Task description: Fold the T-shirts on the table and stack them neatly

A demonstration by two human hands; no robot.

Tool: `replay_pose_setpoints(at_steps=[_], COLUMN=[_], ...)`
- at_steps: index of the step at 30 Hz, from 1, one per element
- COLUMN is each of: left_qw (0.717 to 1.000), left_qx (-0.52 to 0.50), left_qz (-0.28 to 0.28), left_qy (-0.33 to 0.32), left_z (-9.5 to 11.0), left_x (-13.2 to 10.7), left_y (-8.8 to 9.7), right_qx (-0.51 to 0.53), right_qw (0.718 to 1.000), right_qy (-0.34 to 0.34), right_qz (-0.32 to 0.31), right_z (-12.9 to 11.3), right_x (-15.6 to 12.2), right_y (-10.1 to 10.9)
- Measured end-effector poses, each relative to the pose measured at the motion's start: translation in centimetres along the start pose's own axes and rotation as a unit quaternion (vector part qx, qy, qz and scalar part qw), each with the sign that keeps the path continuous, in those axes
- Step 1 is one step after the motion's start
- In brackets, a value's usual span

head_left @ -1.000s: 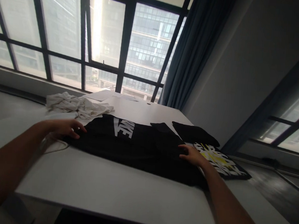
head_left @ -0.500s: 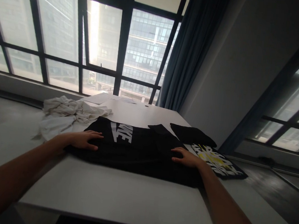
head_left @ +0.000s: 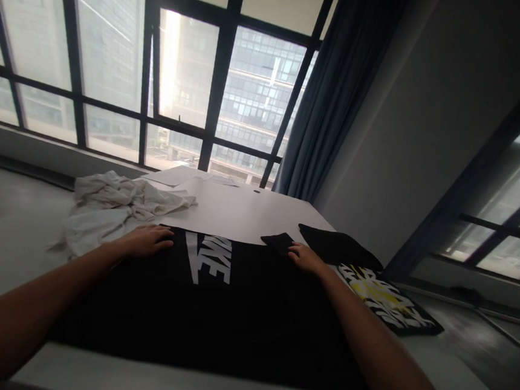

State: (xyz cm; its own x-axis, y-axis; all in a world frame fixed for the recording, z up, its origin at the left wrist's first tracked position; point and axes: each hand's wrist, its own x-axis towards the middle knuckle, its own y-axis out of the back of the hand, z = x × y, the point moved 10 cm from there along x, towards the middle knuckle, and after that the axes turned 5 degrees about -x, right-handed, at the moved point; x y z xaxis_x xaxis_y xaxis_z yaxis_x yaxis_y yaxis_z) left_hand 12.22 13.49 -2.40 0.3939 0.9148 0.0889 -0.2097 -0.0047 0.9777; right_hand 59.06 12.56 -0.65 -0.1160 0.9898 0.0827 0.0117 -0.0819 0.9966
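Note:
A black T-shirt (head_left: 249,315) with a white NIKE print lies spread over the table in front of me. My left hand (head_left: 147,241) rests on the shirt's far left part, fingers stretched out over the cloth. Near the small dark flap (head_left: 278,241) at the far right, possibly a sleeve, my right hand (head_left: 306,258) lies on the fabric, its fingers slightly bent and apart. Both forearms cross over the shirt's sides and hide parts of them.
A crumpled heap of white cloth (head_left: 118,198) lies on the left. To the right are a folded black garment (head_left: 338,243) and a dark one with white and yellow print (head_left: 387,297). Papers (head_left: 175,176) sit on the white table (head_left: 245,209) by the window; a blue curtain (head_left: 331,104) hangs behind.
The T-shirt has shifted toward me and its near edge lies closer to the table's front. Both hands now sit farther up the shirt, near its far edge. My view has tilted slightly.

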Motion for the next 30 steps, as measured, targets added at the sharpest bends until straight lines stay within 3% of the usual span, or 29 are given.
replay_pose_setpoints(at_steps=[4, 7, 12, 14, 17, 19, 21, 23, 25, 30], left_qw=[0.999, 0.998, 0.999, 0.999, 0.998, 0.996, 0.988, 0.982, 0.983, 0.997], left_qx=[0.011, 0.007, -0.038, -0.033, 0.001, 0.026, 0.02, -0.012, -0.028, 0.02], left_qz=[0.033, 0.054, 0.007, -0.002, -0.004, 0.047, 0.122, 0.165, 0.164, 0.072], left_qy=[-0.017, -0.006, 0.025, 0.04, 0.063, 0.072, 0.088, 0.096, 0.075, 0.008], left_z=[0.9, 0.2, -1.4, -1.7, -1.8, -1.5, -1.2, -0.9, -0.2, 0.8], left_x=[-0.4, -0.5, 0.4, 1.3, 3.1, 4.2, 4.8, 4.9, 4.9, 3.9], left_y=[1.6, 1.8, 0.5, 0.7, 1.8, 3.7, 6.0, 7.3, 7.3, 4.3], right_qx=[0.004, 0.007, -0.03, -0.077, -0.123, -0.134, -0.15, -0.173, -0.196, -0.167], right_qw=[0.999, 0.997, 0.989, 0.99, 0.982, 0.961, 0.945, 0.946, 0.955, 0.981], right_qy=[-0.02, -0.012, -0.059, -0.081, -0.115, -0.128, -0.114, -0.077, -0.047, -0.026], right_qz=[-0.042, -0.082, -0.135, -0.084, 0.087, 0.206, 0.269, 0.265, 0.217, 0.094], right_z=[-0.1, -0.7, -0.4, -0.2, 0.1, 0.2, 0.2, 0.1, 0.2, 0.9], right_x=[3.9, 5.9, 7.6, 7.8, 6.8, 4.6, 2.2, 0.0, -2.0, -6.0], right_y=[-0.4, -0.7, -0.3, 1.9, 7.7, 11.4, 13.4, 13.1, 11.1, 4.5])
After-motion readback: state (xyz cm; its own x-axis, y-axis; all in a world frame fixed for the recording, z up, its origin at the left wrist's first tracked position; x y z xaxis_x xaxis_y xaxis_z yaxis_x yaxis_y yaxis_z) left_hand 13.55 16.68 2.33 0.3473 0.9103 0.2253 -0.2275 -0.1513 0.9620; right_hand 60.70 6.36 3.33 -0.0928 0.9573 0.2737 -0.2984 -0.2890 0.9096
